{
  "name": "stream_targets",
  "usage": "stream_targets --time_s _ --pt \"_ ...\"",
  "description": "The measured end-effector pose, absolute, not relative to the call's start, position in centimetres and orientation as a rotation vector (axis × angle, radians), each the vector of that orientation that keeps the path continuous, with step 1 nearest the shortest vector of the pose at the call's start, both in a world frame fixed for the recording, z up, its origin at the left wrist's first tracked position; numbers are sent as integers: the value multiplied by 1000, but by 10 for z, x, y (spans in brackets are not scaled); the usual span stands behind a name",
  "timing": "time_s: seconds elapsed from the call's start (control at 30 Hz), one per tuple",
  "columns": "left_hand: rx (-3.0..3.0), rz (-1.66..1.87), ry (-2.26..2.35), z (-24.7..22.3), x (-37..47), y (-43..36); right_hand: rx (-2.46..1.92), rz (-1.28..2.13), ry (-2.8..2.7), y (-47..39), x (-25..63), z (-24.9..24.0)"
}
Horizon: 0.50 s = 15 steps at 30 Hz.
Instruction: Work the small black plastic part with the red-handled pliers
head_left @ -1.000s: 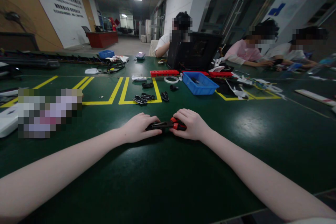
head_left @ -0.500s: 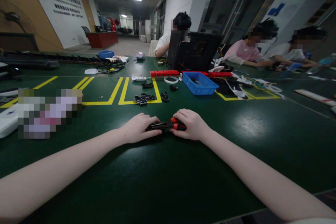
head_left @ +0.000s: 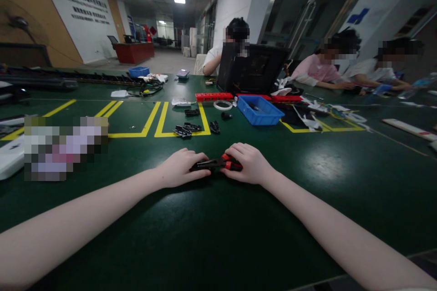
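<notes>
A pair of pliers (head_left: 218, 164) with red and black handles lies level just over the table, jaws pointing left. My right hand (head_left: 251, 163) is closed round its handles. At the jaw end, my left hand (head_left: 186, 167) pinches a small black part (head_left: 198, 165) between thumb and fingers; the fingers hide much of it, and its exact kind cannot be made out. Beyond my hands lie several similar black pieces (head_left: 183, 131) within and beside a yellow-taped outline.
A blue tray (head_left: 262, 117) with a dark item inside stands ahead to the right, beside a white tape ring (head_left: 222, 105) and red strips (head_left: 214, 97). A black case (head_left: 254, 68) stands behind. Co-workers sit across the green table (head_left: 218, 232). A white device (head_left: 13, 157) lies left.
Both hands keep their hold on the pliers and the black part, with almost no movement. The whole view has shifted very slightly.
</notes>
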<state>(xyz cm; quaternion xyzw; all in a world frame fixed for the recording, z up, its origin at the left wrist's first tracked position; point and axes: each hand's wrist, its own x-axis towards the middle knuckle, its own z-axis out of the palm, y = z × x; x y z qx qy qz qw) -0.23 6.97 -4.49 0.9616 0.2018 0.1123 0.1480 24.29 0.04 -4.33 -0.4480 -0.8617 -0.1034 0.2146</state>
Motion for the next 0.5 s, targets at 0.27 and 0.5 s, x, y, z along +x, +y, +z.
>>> stream_targets --time_s 0.27,0.5 --pt "2771 327 581 -45 -3 70 -1240 -277 -2389 0 243 -43" --pt "2777 319 585 -45 -2 68 -1247 -295 -2414 0 243 -43"
